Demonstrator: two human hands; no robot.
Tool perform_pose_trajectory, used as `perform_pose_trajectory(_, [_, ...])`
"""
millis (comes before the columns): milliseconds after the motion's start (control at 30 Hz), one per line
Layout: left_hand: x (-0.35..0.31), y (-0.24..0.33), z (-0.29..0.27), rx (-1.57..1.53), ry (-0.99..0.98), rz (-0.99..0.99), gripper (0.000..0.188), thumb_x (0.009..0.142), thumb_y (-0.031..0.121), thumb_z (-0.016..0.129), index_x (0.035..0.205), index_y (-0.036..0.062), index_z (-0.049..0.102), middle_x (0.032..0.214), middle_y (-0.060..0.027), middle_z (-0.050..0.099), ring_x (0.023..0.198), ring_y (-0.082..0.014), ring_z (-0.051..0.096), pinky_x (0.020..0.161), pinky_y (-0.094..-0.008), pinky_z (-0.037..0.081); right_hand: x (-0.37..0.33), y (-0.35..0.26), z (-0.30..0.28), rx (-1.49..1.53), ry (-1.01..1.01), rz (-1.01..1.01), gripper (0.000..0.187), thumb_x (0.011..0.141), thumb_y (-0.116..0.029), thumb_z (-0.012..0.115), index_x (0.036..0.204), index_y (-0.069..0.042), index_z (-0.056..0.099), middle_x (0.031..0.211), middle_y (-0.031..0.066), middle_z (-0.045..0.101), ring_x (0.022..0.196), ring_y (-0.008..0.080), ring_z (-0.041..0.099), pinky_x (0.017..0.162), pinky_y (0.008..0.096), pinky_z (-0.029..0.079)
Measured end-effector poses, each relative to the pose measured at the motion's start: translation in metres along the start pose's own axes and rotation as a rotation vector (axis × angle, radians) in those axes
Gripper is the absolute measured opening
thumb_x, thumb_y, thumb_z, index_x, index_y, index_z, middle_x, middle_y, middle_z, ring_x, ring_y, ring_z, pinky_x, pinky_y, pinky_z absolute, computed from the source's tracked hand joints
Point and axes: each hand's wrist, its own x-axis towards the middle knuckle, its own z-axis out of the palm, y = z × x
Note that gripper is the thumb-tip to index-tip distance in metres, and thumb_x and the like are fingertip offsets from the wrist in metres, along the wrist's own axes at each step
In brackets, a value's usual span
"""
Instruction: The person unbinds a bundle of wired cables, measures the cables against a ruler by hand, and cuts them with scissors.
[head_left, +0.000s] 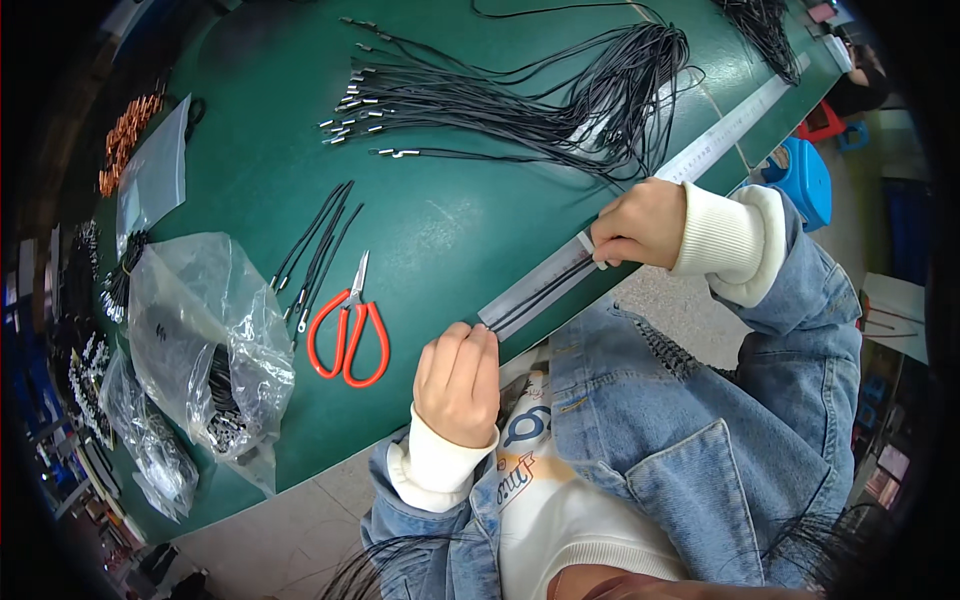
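1 black cord (545,293), seemingly doubled into 2 strands side by side, lies along 1 long ruler (722,142), in the stretch between the 2 hands, near the front edge of the green counter (430,225). there is 1 pair of scissors (345,340) with red handles, and just beyond it about 5 short cord pieces (318,250), overlapping enough that the count is not sure. 1 big bundle of cords (480,105) with silver tips lies across the far side, too many to count, its looped end close to the ruler; 1 more dark bundle (760,30) sits at the far right. on the left are 2 crumpled clear bags, 1 large bag (185,320) with dark pieces showing through and 1 smaller bag (150,440) beside it, then 1 flat translucent pouch (155,185) next to a heap of copper-coloured pieces (128,140). 1 blue stool (805,180) stands past the counter's edge. the right hand (640,222) hides part of the ruler. its arm comes in from the right, knuckles up, the grip pinching the cord, thumb against curled fingers. the left hand (457,385) reaches up from below, back of the hand showing, fingers together and bent down, its grip closed on the cord's nearer end at the ruler, thumb hidden.
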Motion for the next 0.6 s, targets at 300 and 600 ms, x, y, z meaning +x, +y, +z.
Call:
perform_pose_trajectory(300, [0.0,0.0,-0.002,0.017,-0.031,-0.007,0.024,0.063,-0.008,0.064,0.086,-0.0038,0.061,0.088,-0.0113,0.061,0.082,-0.0277,0.059,0.066,-0.0353,0.044,0.0,-0.01,0.0,-0.1,0.001,0.101,0.021,0.081,-0.023,0.058,0.075,-0.005,0.067,0.066,0.0103,0.064,0.06,0.0267,0.063,0.059,0.035,0.051])
perform_pose_trajectory(600, [-0.002,-0.001,-0.001,0.052,-0.027,-0.007,0.024,0.062,-0.006,0.065,0.086,-0.0022,0.062,0.088,-0.009,0.062,0.081,-0.0255,0.059,0.065,-0.0344,0.042,0.006,-0.017,-0.004,-0.158,-0.064,0.217,0.026,0.082,-0.026,0.056,0.074,-0.004,0.067,0.064,0.0131,0.063,0.061,0.0301,0.062,0.06,0.0372,0.051])
